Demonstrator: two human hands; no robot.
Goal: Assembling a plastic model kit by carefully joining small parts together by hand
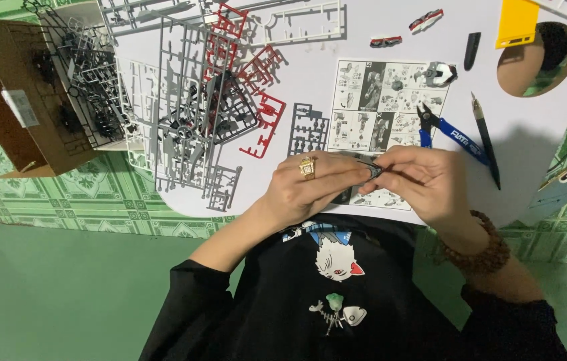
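My left hand, with a gold ring, and my right hand, with a brown bead bracelet at the wrist, meet over the near edge of a white table. Both pinch one small dark grey model part between the fingertips. Under the hands lies a printed instruction sheet with black-and-white pictures. Blue-handled nippers lie just right of the sheet, beyond my right hand. A black hobby knife rests beside them.
Grey, red and white plastic part frames cover the table's left half. An open cardboard box with more frames sits far left. Small red-black assembled pieces, a yellow card, a round table hole and a phone are at the right.
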